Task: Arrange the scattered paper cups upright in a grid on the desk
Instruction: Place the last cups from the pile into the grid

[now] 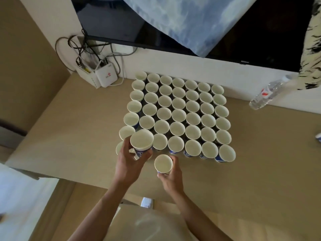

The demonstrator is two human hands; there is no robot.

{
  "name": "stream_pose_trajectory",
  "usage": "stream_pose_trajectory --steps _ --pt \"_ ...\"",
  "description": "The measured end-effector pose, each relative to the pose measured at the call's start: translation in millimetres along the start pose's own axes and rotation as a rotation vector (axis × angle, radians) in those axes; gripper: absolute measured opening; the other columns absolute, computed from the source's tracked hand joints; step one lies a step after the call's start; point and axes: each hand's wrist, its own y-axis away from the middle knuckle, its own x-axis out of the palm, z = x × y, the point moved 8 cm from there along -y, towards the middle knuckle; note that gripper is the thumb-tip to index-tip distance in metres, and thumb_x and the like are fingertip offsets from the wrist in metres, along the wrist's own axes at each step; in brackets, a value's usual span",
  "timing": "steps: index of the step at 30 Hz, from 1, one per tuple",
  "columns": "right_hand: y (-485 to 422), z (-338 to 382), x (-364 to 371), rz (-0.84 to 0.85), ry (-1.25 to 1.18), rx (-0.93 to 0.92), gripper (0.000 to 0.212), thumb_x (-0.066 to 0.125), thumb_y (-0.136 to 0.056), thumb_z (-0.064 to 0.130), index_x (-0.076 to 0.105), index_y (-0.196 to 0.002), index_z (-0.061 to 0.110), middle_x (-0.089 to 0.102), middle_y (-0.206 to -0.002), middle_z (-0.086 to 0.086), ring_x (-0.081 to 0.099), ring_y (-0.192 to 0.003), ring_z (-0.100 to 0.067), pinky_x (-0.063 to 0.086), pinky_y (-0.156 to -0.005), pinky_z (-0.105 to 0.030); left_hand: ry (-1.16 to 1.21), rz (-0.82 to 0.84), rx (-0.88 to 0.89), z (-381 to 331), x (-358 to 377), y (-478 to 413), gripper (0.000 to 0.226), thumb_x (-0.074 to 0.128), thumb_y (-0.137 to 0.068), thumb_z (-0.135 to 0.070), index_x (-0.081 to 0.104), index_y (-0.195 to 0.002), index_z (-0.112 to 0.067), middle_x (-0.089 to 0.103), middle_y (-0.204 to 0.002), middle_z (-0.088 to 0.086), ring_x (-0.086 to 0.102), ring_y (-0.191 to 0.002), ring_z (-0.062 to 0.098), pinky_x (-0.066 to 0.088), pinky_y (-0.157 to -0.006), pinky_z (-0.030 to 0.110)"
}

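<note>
Two bare forearms run to the left hand (128,164) and right hand (171,178).

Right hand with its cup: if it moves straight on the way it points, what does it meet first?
Probably the front-row cup of the grid, just beyond the held cup in the right hand. The raised cup in the left hand is close beside that line; depth is unclear.

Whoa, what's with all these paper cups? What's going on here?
A person is setting paper cups upright in a grid on a tan desk. The left hand holds one cup at the grid's near left corner, seemingly lifted above its neighbours. The right hand holds a second cup just in front of the front row. A water bottle is off to the right.
</note>
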Motion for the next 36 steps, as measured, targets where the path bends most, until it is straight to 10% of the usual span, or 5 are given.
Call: stream_pose_trajectory --steps 12,19,26,31,36 --pt "-15.4 -3.6 20.9 -0.009 0.002 0.042 0.075 0.079 -0.070 -0.001 0.048 -0.135 0.015 0.058 -0.125 -0.002 0.056 -0.112 -0.020 0.040 -0.073 0.002 -0.006 0.000 -0.028 13.4 -32.2 -6.6 0.060 0.079 -0.067 -0.048 0.055 -0.121 -0.035 0.064 -0.110 -0.028 0.062 -0.103 0.003 0.054 -0.081 0.030" --pt "-18.8 -11.3 26.7 -0.049 -0.079 0.067 0.069 0.079 -0.072 -0.001 0.050 -0.132 0.019 0.057 -0.121 0.003 0.058 -0.111 -0.018 0.058 -0.088 -0.032 -0.005 0.023 -0.032 19.3 -36.5 -0.2 0.054 0.081 -0.070 -0.038 0.056 -0.118 -0.035 0.065 -0.108 -0.028 0.063 -0.102 0.003 0.056 -0.083 0.033" --pt "-14.9 -21.9 26.3 -0.047 -0.102 0.141 0.077 0.077 -0.075 -0.005 0.042 -0.142 0.011 0.048 -0.137 -0.006 0.055 -0.119 -0.020 0.056 -0.087 -0.025 -0.021 0.057 -0.015 19.7 -30.5 7.4 0.058 0.080 -0.067 -0.045 0.055 -0.119 -0.036 0.065 -0.110 -0.025 0.063 -0.102 0.002 0.054 -0.083 0.031" --pt "16.3 -19.8 -24.1 -0.305 -0.080 0.127 0.075 0.077 -0.074 -0.003 0.043 -0.140 0.011 0.048 -0.125 -0.005 0.053 -0.110 -0.020 0.050 -0.094 -0.046 -0.026 0.131 0.030 14.2 -13.1 11.7 0.061 0.082 -0.070 -0.040 0.053 -0.123 -0.033 0.064 -0.114 -0.024 0.061 -0.104 0.005 0.052 -0.083 0.029" --pt "27.5 28.5 -61.6 -0.240 -0.205 -0.002 0.070 0.081 -0.072 0.006 0.049 -0.131 0.024 0.059 -0.120 0.008 0.056 -0.110 -0.007 0.043 -0.086 -0.028 -0.085 0.262 0.092 3.5 23.8 13.2 0.064 0.089 -0.070 -0.031 0.053 -0.122 -0.030 0.059 -0.111 -0.029 0.058 -0.102 0.002 0.047 -0.073 0.013"
